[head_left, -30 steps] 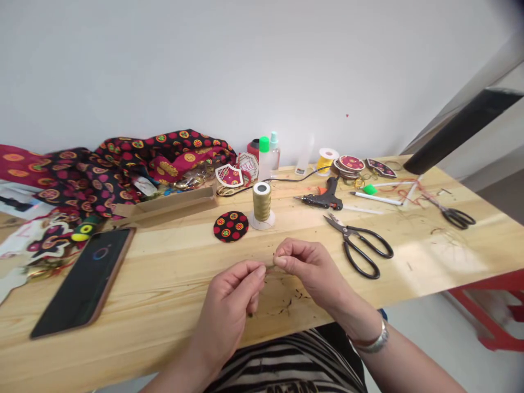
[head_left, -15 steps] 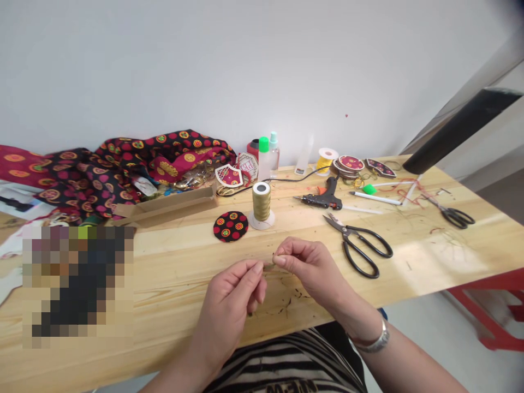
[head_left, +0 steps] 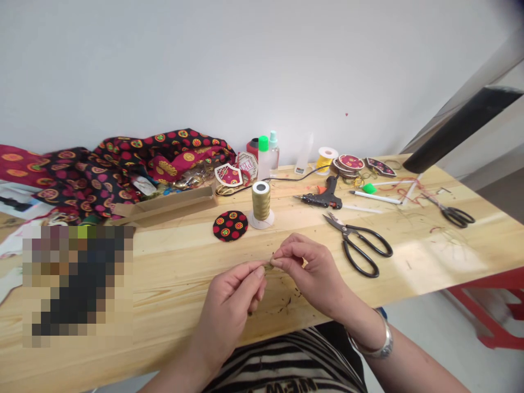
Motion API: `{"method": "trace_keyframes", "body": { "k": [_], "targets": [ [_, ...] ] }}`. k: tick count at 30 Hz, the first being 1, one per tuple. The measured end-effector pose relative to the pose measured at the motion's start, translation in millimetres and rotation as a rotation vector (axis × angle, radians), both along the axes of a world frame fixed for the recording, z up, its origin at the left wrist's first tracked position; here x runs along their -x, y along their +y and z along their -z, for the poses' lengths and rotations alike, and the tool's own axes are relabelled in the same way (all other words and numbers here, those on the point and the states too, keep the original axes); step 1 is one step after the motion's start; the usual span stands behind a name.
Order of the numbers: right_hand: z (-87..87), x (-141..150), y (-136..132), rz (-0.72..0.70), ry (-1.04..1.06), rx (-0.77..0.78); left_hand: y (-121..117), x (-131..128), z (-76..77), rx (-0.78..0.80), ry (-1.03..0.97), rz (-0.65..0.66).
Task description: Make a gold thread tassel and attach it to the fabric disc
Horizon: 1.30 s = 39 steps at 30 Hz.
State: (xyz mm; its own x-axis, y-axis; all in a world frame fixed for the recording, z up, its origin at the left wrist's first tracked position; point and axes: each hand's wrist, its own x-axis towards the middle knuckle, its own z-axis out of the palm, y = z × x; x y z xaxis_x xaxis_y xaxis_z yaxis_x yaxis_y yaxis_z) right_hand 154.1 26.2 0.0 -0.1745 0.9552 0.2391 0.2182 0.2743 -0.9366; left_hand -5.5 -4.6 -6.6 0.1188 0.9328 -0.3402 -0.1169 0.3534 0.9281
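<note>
My left hand [head_left: 235, 297] and my right hand [head_left: 311, 270] meet over the near edge of the wooden table [head_left: 172, 273]. Both pinch a small bit of gold thread [head_left: 268, 267] between thumb and forefinger, fingertips almost touching. A spool of gold thread [head_left: 261, 202] stands upright just beyond the hands. Beside it lies a round patch of black fabric with red and yellow dots [head_left: 230, 225]. Dark thread scraps lie on the wood under my hands.
Large black scissors [head_left: 360, 248] lie right of my hands, a glue gun [head_left: 323, 197] behind them, smaller scissors [head_left: 452, 214] at far right. Patterned cloth [head_left: 123, 164], a cardboard box [head_left: 167, 204], bottles [head_left: 268, 153] and a yellow spool [head_left: 326, 158] line the back. A blurred patch covers the left.
My hands have stayed in place; the fingertips have shifted slightly closer together on the thread. My right wrist has turned a little.
</note>
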Motion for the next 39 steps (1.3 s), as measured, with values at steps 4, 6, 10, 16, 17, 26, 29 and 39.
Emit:
{"method": "trace_keyframes", "body": {
  "k": [4, 6, 10, 16, 17, 26, 29, 39],
  "targets": [
    [-2.1, -0.2, -0.2, -0.002, -0.041, -0.023, -0.8, 0.9, -2.1, -0.054, 0.114, 0.026],
    [-3.1, -0.2, -0.9, -0.006, -0.059, -0.020, -1.2, 1.0, -5.1, -0.091, 0.192, 0.042],
    [-4.1, 0.3, -2.4, -0.012, -0.081, -0.013, -1.8, -0.9, -11.5, -0.167, 0.317, 0.076],
    [-2.8, 0.7, -2.0, -0.024, -0.094, -0.022, -1.6, -3.6, -14.7, -0.226, 0.364, 0.080],
    [-2.6, 0.6, -1.8, -0.028, -0.096, -0.024, -1.5, -3.8, -14.9, -0.229, 0.365, 0.072],
    [-5.0, -0.8, -3.6, -0.052, -0.123, -0.039, -1.0, -5.0, -16.1, -0.268, 0.378, 0.085],
    [-5.3, -1.7, -3.8, -0.064, -0.132, -0.038, -0.2, -5.3, -15.8, -0.259, 0.378, 0.089],
    [-1.1, -2.0, -0.3, -0.029, 0.026, 0.096, -2.3, -3.5, -10.0, -0.191, 0.334, 0.063]
  ]
}}
